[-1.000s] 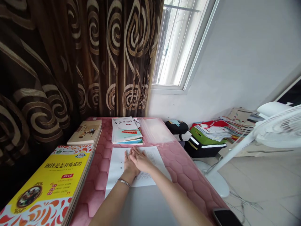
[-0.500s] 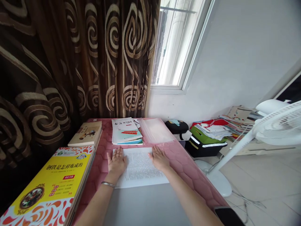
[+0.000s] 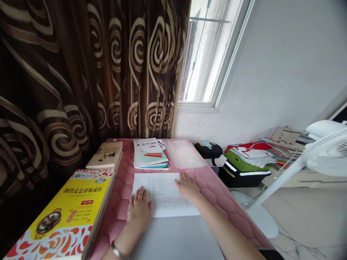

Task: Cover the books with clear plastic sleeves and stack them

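Observation:
A printed sheet of paper (image 3: pixel 168 193) lies flat on the pink quilted table cover (image 3: pixel 121 191). Its near part overlaps or meets a plain grey sheet (image 3: pixel 176 236) closer to me; how the two join is hidden. My left hand (image 3: pixel 139 209) rests on the paper's left edge, palm down, fingers extended. Across from it, my right hand (image 3: pixel 187 186) lies flat over the far right corner with its fingers stretched out. Neither hand grasps anything. A bracelet circles my left wrist.
A yellow-covered book (image 3: pixel 67 206) tops a stack at left, with a tan book (image 3: pixel 105 155) behind. Thin booklets (image 3: pixel 150 153) and clear plastic sleeves (image 3: pixel 185 153) lie beyond the paper. At right stand a white fan (image 3: pixel 282 177) and a black-and-green box (image 3: pixel 244 171). A dark phone-like object (image 3: pixel 269 254) sits near the edge.
My left hand has slid toward me along the paper's left edge, from the far corner to about the middle. My right hand stays at the far right corner. The view has shifted slightly.

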{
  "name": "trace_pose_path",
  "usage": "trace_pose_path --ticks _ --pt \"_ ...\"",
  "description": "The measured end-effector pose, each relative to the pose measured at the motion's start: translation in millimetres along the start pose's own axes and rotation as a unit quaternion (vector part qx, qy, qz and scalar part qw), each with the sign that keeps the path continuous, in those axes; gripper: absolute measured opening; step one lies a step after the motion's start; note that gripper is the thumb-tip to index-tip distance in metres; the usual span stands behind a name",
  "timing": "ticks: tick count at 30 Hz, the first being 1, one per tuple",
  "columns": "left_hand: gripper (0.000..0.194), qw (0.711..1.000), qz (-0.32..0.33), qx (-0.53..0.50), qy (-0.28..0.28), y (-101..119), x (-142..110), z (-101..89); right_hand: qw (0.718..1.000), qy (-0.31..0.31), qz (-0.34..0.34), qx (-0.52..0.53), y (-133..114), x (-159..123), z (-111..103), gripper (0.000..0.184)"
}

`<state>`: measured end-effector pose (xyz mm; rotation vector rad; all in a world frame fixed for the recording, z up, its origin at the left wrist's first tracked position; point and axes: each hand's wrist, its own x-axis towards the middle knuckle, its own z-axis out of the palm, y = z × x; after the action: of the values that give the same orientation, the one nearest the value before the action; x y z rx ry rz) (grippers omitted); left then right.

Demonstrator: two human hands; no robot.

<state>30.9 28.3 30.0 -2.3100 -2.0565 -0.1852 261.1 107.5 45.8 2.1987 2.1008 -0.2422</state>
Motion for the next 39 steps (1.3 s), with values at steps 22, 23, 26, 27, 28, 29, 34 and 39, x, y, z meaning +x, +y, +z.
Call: trace_pose_path --ticks 22,23,26,27,28,29,34,39 --pt "0.055 0.996 -0.035 -0.069 -0.054 2 -26 -4.7 0.877 -0.081 -0.466 0.082 -131 14 -5 0.055" --pt "0.054 0.995 -0.042 -0.073 -0.061 2 -25 -6.7 0.865 -0.094 -0.485 0.092 -128 6 -5 0.054" --pt "0.053 0.993 -0.053 -0.079 -0.063 4 -24 -9.8 0.848 -0.111 -0.508 0.103 -125 0 -4 0.052" --pt "0.054 0.994 -0.052 -0.079 -0.060 4 -24 -9.4 0.852 -0.105 -0.503 0.097 -127 5 -4 0.051" --pt "0.054 0.994 -0.049 -0.080 -0.057 4 -24 -8.5 0.860 -0.096 -0.493 0.087 -130 12 -4 0.052" --pt "0.055 0.994 -0.045 -0.080 -0.055 4 -24 -7.2 0.871 -0.083 -0.479 0.076 -134 21 -4 0.053" --pt "0.057 0.993 -0.039 -0.094 -0.053 3 -25 -5.1 0.901 -0.033 -0.431 0.049 -152 42 0 0.058" --pt "0.054 0.990 -0.062 -0.115 -0.052 5 -26 -11.7 0.861 -0.093 -0.493 0.084 -133 6 1 0.056"
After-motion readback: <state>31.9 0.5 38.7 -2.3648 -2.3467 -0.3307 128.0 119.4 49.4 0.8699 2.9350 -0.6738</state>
